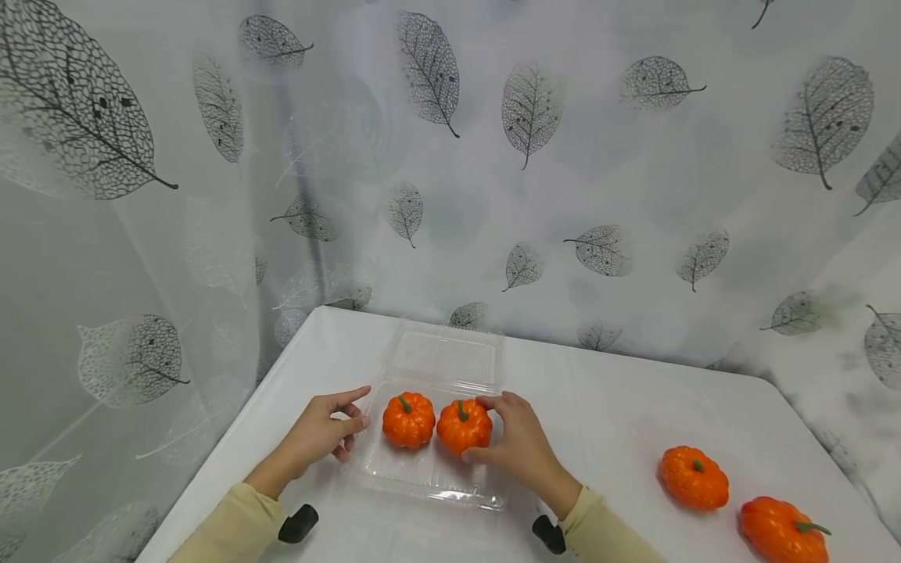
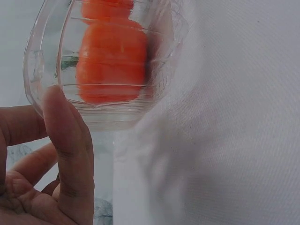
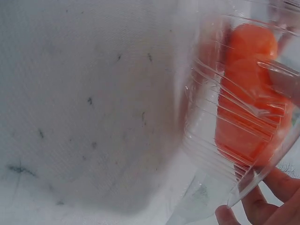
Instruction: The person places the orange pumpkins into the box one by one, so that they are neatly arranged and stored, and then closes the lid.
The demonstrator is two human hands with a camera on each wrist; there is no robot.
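Two small orange pumpkins with green stems sit side by side in a clear plastic clamshell box (image 1: 401, 473), its lid (image 1: 443, 356) folded back. My right hand (image 1: 521, 446) holds the right pumpkin (image 1: 461, 430) between thumb and fingers. The right wrist view shows that pumpkin (image 3: 248, 103) through the clear wall, with some fingers (image 3: 255, 204) by the rim. At the box's left edge is my left hand (image 1: 320, 434), fingers loosely bent, near the left pumpkin (image 1: 408, 422). In the left wrist view its thumb (image 2: 65, 122) overlaps the rim; whether it touches cannot be told.
Two more orange pumpkins, one flatter (image 1: 693, 478) and one longer (image 1: 783, 532), lie on the white table (image 1: 598, 438) at the right. A leaf-print curtain (image 1: 479, 195) hangs behind and at the sides. Dark wrist-worn pieces (image 1: 299, 524) show beneath both wrists.
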